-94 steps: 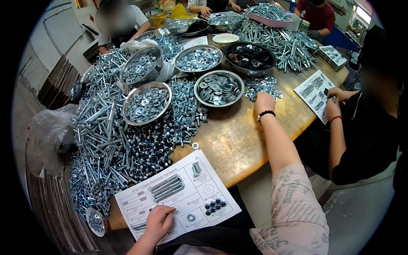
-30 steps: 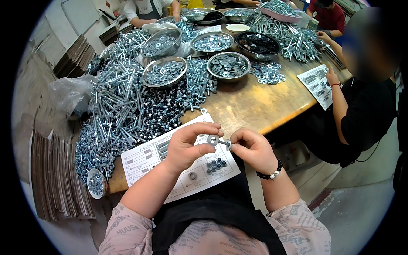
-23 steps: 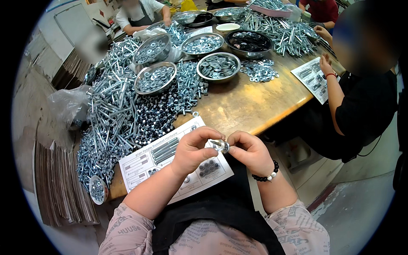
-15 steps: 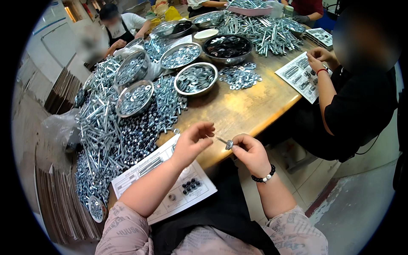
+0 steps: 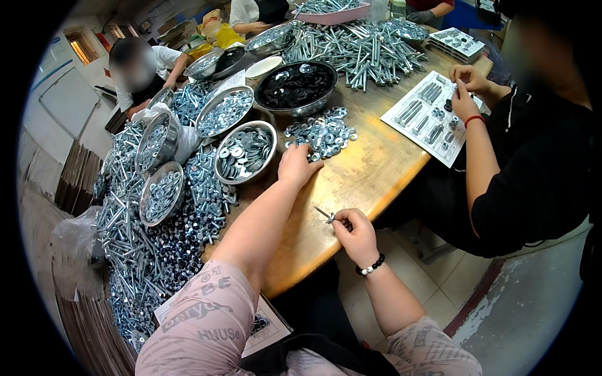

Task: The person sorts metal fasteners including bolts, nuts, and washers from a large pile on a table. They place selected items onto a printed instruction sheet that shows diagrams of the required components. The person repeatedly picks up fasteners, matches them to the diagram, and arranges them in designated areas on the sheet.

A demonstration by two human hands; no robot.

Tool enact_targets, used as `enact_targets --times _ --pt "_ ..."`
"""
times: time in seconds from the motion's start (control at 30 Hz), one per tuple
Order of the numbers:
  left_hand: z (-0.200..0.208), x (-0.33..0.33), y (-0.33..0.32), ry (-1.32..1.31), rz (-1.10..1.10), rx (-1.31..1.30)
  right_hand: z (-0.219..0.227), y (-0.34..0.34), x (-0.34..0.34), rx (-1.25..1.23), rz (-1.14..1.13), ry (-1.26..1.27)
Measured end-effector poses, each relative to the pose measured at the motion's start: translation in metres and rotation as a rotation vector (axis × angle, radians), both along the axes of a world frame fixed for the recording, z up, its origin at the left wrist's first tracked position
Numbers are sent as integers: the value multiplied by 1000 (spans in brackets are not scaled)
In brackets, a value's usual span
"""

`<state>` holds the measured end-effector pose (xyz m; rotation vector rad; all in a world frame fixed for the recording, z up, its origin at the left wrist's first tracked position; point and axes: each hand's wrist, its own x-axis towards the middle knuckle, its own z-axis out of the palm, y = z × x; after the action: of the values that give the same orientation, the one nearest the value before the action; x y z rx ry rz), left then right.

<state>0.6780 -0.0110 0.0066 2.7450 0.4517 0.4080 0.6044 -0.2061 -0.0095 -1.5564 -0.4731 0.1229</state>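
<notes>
left hand at loose washers

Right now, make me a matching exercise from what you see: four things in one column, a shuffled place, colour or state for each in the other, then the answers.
Things:
1. Left hand
2. Right hand
3. Beaded bracelet
4. Pink tray

Matches:
A. Black and white
B. Heaped with bolts
C. At the edge of loose washers
D. Gripping a thin rod

Pairs: 1-C, 2-D, 3-A, 4-B
</notes>
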Motion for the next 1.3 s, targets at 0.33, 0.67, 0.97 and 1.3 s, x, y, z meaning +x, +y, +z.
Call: enact_targets --times 0.33,0.67,0.97,1.3 --pt "4 -1 23 -4 -190 133 -3 -5 3 78 32 150" --pt "107 -163 -27 104 -139 -1152 44 -2 -25 104 165 -135" --pt "131 -249 -22 111 -31 -1156 72 10 -79 85 416 -237" --pt "145 -351 -26 -407 21 -888 103 32 -156 92 478 -174"
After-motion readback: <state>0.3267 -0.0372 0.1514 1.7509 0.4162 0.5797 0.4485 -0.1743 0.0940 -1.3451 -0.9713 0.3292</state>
